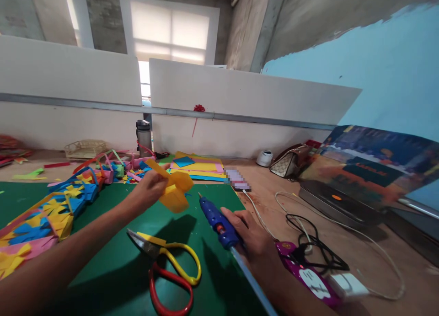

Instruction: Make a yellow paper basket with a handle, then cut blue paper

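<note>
My left hand pinches a yellow folded paper piece with petal-like flaps, held above the green cutting mat. Wrapped in my right hand is a blue glue gun, a glue stick running out of its back. Its nozzle points up and left, a short gap from the yellow paper. Below, on the mat, lie scissors with one yellow and one red handle, blades apart. A yellow paper strip rests by the blades.
Decorated paper baskets line the left side. Coloured paper sheets and a phone lie at the back, near a grey bottle. At right are a purple power strip, black cables, a handbag and a dark case.
</note>
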### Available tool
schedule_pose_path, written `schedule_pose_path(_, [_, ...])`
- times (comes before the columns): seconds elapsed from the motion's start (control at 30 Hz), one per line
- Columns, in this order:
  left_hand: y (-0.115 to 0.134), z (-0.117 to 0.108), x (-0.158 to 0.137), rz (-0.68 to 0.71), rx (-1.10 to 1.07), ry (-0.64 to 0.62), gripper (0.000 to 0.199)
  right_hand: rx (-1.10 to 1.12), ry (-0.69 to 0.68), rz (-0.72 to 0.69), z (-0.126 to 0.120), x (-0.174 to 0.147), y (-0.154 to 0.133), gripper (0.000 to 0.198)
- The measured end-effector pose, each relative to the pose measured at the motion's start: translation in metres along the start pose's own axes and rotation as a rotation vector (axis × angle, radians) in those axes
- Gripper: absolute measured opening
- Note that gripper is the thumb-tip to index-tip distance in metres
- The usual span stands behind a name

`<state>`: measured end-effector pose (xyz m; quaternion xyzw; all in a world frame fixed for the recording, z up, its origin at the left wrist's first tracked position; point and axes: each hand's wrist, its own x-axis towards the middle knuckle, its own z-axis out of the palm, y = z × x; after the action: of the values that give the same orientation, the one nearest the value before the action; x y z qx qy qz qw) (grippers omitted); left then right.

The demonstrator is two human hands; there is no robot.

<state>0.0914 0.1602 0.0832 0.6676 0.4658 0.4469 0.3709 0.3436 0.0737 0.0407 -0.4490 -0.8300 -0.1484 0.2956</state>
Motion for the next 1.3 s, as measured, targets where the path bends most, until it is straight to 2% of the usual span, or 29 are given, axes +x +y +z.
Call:
schedule_pose_path(0.13, [0.004,-0.008,0.005,0.004,-0.167,0.036,0.051,-0.371,-0.182,-0.015,0.002,0.002,0.003,0.050])
schedule_pose_path(0.2, [0.008,-0.007,0.002,-0.010,-0.186,0.028,0.055,-0.523,-0.245,0.013,0.003,0.004,0.004,0.053])
schedule_pose_path(0.37, [0.021,-0.007,-0.009,-0.013,-0.054,-0.005,0.036,-0.700,-0.363,0.012,0.011,0.002,0.002,0.052])
schedule_pose_path(0.5, [0.028,-0.004,-0.017,-0.009,-0.086,-0.151,0.023,-0.684,-0.462,-0.028,0.014,-0.004,-0.002,0.051])
schedule_pose_path(0.6, [0.031,-0.001,-0.025,-0.020,-0.089,-0.299,0.018,-0.629,-0.523,-0.016,-0.001,0.000,-0.001,0.051])
schedule_pose_path(0.7, [0.034,0.003,-0.033,-0.034,-0.059,-0.414,0.014,-0.513,-0.504,0.025,-0.027,0.016,-0.001,0.040])
schedule_pose_path(0.8, [0.036,0.006,-0.038,-0.036,-0.066,-0.489,0.011,-0.261,-0.301,0.072,-0.050,0.041,-0.010,0.024])
schedule_pose_path(0.9, [0.034,0.010,-0.039,-0.019,-0.054,-0.545,0.008,0.130,-0.131,0.089,-0.060,0.065,-0.031,0.016])
schedule_pose_path(0.97, [0.032,0.012,-0.039,-0.021,-0.035,-0.585,0.008,0.299,-0.111,0.072,-0.059,0.078,-0.046,0.012])
schedule_pose_path(1.07, [0.025,0.016,-0.037,-0.033,0.032,-0.641,0.014,0.437,-0.192,0.097,-0.051,0.092,-0.060,0.011])
schedule_pose_path(1.2, [0.017,0.020,-0.035,-0.026,0.032,-0.663,0.014,0.530,-0.226,0.081,-0.035,0.100,-0.060,0.010])
schedule_pose_path(1.3, [0.015,0.022,-0.034,-0.005,0.014,-0.666,0.016,0.628,-0.263,0.098,-0.026,0.098,-0.056,0.019])
